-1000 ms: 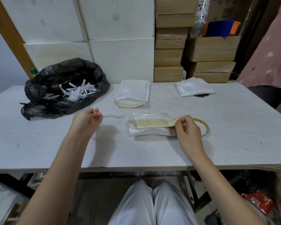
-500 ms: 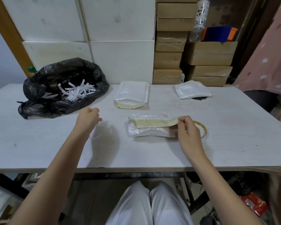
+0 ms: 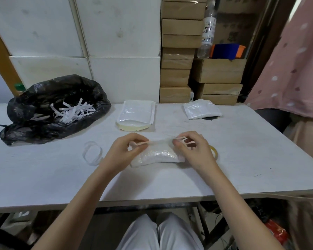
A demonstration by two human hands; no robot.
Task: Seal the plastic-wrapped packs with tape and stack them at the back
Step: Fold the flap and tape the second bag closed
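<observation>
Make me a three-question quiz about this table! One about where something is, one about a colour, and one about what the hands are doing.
1. Where is the black bag?
A. back left of the table
B. front right
C. under the table

2. What colour are the paper strips in the bag?
A. red
B. white
C. green

3. What are the left hand and right hand doing?
A. resting flat on the table
B. lifting a cardboard box
C. pinching the top edge of the plastic pack

Answers: 1 A, the bag sits far left near the wall. 2 B, the strips look white. 3 C, both hands' fingers pinch the pack's upper edge.
</observation>
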